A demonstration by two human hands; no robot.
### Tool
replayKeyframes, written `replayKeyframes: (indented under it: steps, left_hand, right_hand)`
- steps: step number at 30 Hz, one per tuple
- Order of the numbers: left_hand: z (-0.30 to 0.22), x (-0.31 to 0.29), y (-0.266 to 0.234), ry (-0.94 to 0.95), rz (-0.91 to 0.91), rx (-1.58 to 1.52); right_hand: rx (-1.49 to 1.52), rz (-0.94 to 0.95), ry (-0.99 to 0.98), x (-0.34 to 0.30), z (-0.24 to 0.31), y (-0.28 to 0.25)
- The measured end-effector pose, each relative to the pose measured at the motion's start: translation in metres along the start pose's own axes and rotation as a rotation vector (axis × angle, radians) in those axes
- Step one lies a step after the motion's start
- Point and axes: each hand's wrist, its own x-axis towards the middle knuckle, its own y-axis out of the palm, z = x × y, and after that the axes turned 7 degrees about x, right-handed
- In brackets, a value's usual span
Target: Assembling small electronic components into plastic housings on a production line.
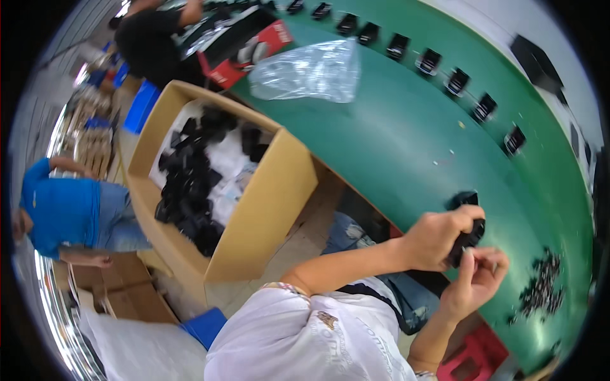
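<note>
A black plastic part point(471, 239) is gripped in my left hand point(432, 240), above the near edge of the green table. Another black piece point(462, 199) shows just beyond my knuckles; whether it belongs to the held part I cannot tell. At the part's lower end, my right hand point(476, 282) is closed in a pinch, thumb against forefinger. Whatever lies between those fingertips is too small to make out. To the right of my hands, a loose pile of small dark and silvery pieces point(542, 289) rests on the table.
Several black devices point(429, 61) line the far side of the green table point(394, 127). A clear plastic bag point(311, 71) lies near a red box point(273, 39). Left of me stands a cardboard box point(264, 209) of black parts. Two people are at the left; a red stool point(476, 359) sits below.
</note>
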Motion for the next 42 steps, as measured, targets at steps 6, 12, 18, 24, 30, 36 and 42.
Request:
replayKeyframes:
  steps: [6,12,18,24,30,36,42]
  left_hand:
    - [-0.015,0.018,-0.024,0.038,-0.009,0.233]
    - [0.000,0.022,-0.051,-0.054,0.051,-0.007]
    - [0.009,0.006,-0.034,-0.294,-0.008,-0.183]
    - [-0.003,0.021,-0.035,-0.120,0.240,0.279]
    - [-0.019,0.021,-0.044,-0.193,0.505,0.519]
    - [-0.030,0.022,-0.044,-0.273,0.628,0.583]
    - [-0.036,0.021,-0.045,-0.227,0.648,0.538]
  right_hand:
    - [0.092,0.024,-0.019,-0.002,-0.014,0.011]
    - [0.076,0.098,0.014,0.007,-0.020,0.037]
    - [-0.455,0.411,-0.274,0.015,0.007,0.020]
    - [-0.306,0.273,0.024,0.011,-0.001,-0.002]
    - [0.206,0.195,0.359,-0.005,-0.024,-0.023]
    - [0.381,0.216,0.575,-0.007,-0.026,-0.031]
    - [0.526,0.301,0.559,-0.005,-0.018,-0.037]
